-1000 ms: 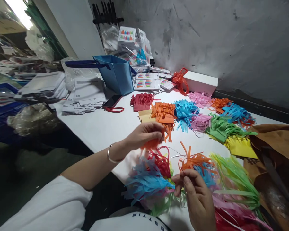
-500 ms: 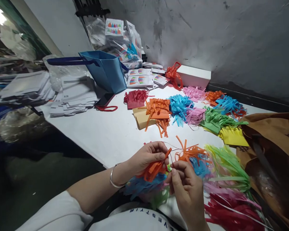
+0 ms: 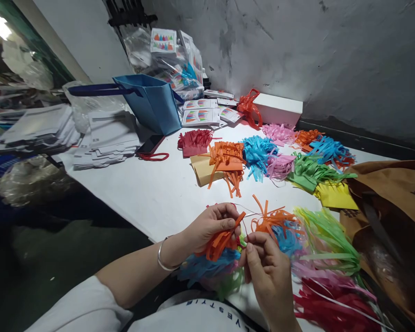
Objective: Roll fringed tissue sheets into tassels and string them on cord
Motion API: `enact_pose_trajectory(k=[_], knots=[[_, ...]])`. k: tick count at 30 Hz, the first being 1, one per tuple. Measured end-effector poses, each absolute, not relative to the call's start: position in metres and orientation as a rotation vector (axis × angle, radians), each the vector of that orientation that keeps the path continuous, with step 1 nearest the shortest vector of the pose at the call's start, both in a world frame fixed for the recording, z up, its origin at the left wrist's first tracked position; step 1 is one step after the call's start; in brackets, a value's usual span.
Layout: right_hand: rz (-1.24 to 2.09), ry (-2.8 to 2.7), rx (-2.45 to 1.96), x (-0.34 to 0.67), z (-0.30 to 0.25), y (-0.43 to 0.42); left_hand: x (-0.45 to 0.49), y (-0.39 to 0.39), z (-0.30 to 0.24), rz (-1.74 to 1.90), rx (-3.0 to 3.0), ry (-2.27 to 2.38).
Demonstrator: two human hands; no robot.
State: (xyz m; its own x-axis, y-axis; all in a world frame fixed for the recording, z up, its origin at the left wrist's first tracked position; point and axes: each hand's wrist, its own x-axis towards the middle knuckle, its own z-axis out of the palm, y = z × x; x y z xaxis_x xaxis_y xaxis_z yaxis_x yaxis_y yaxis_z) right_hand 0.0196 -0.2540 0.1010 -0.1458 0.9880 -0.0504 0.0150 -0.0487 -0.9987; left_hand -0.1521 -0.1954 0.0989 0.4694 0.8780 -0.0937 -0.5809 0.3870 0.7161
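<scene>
Between the thumb and fingers of my left hand [image 3: 216,225] is an orange paper tassel [image 3: 219,244], its strips hanging down below the palm. My right hand [image 3: 268,265] is pinched on a thin dark string [image 3: 246,227] that runs up beside the tassel's folded top. The two hands are close together over the near part of the table. Beneath them lie blue tassel strips [image 3: 207,267] and green strips [image 3: 230,286]. Just beyond my right hand, loose orange strips [image 3: 271,219] rest on blue ones.
Fringed paper bundles, such as a red one [image 3: 194,142] and a yellow one [image 3: 337,196], lie across the white table [image 3: 131,193]. A blue bag [image 3: 152,103], stacked white packets [image 3: 112,133] and a phone [image 3: 151,144] stand at the left. A brown bag [image 3: 394,184] is at the right.
My hands keep nearly the same place, with the tassel and string still held. The fingers of my right hand have shifted very slightly at the string.
</scene>
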Motion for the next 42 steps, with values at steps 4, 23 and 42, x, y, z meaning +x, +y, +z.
enact_pose_trajectory(k=[4,23,42], knots=[[1.317,-1.334,-1.21,0.023,0.102,-0.254,-0.152,-0.196,0.099,0.988,0.741,0.55],[1.244,-1.531,-1.231,0.031,0.105,-0.24,-0.163,-0.201,0.114,0.914,2.307,0.716],[1.232,-0.795,-0.647,0.065,0.16,-0.241,-0.111,-0.201,0.094,0.353,2.862,0.899]])
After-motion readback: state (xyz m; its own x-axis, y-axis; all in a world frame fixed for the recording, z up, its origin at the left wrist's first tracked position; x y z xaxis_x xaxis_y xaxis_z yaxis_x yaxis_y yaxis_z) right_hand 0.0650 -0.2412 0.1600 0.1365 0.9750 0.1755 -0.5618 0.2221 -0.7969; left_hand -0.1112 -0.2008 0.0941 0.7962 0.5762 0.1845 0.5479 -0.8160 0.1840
